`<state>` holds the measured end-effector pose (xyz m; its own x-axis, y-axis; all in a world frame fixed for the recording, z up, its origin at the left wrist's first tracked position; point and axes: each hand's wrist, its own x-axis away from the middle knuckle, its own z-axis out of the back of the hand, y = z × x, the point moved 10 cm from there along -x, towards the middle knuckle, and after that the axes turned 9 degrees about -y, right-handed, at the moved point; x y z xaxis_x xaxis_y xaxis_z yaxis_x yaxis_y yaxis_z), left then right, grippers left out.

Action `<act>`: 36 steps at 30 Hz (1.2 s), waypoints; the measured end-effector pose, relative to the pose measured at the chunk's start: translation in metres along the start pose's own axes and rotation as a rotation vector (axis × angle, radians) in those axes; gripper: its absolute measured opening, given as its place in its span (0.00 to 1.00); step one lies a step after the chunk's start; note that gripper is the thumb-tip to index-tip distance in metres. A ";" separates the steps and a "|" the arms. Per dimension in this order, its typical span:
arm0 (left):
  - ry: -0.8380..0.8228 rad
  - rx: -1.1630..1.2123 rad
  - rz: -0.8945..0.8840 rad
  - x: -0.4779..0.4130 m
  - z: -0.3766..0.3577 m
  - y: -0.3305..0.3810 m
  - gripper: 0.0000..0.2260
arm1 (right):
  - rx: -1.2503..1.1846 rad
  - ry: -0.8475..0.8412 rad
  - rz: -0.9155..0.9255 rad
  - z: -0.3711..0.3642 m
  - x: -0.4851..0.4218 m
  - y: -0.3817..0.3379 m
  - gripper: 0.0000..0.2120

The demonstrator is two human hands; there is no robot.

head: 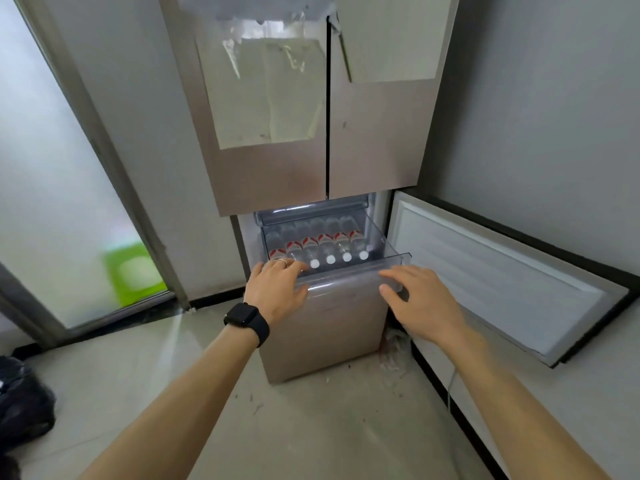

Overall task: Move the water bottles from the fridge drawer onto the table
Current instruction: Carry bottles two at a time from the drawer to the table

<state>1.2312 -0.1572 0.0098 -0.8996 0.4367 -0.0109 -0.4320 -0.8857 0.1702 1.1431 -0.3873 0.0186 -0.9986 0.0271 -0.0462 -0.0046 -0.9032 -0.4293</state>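
Standing pulled out at 12 o'clock: fridge drawer (393, 249), clear-walled. Step in hand, by judgement: access gained, no bottle lifted yet.

Contents: water bottles (323, 242), one row, lying flat, white caps toward the person.

Left hand (277, 289), at 11 o'clock: fingers hooked over the drawer's front rim, thumb on its outer face, pinching the rim; holds no bottle.

Right hand (422, 303), at 1 o'clock: fingers nearly straight and spread, resting on the same rim, gripping nothing.

Table: not in view.

Next move, by judgement: release the rim, reach past it, close round a bottle near its cap, lift clear of the front wall.
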 end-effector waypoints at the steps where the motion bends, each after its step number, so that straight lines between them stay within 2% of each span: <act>1: -0.013 -0.006 0.005 -0.019 -0.007 0.000 0.19 | -0.011 -0.006 0.004 -0.002 -0.018 0.010 0.19; 10: -0.062 0.089 0.143 -0.158 -0.060 0.000 0.16 | -0.128 -0.121 0.042 -0.028 -0.160 0.097 0.18; 19: -0.271 0.149 0.209 -0.242 -0.143 0.001 0.18 | -0.161 -0.320 0.017 -0.093 -0.245 0.153 0.16; 23: -0.384 0.193 0.198 -0.286 -0.181 -0.002 0.18 | -0.149 -0.340 -0.025 -0.109 -0.287 0.173 0.15; 28: -0.549 0.496 0.276 -0.338 -0.237 -0.007 0.21 | -0.097 -0.459 -0.141 -0.132 -0.335 0.196 0.16; 31: -0.604 0.687 0.379 -0.362 -0.270 -0.005 0.23 | 0.005 -0.450 -0.263 -0.140 -0.365 0.214 0.18; 34: -0.594 0.866 0.507 -0.381 -0.301 -0.004 0.29 | 0.119 -0.430 -0.327 -0.146 -0.390 0.215 0.14; 36: -0.561 0.937 0.610 -0.388 -0.311 -0.006 0.31 | 0.096 -0.440 -0.345 -0.158 -0.402 0.214 0.13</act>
<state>1.5629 -0.3706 -0.2938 -0.6853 0.2059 0.6986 0.4649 -0.6147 0.6372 1.5519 -0.5235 -0.1967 -0.8662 0.1652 0.4715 -0.3194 -0.9089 -0.2682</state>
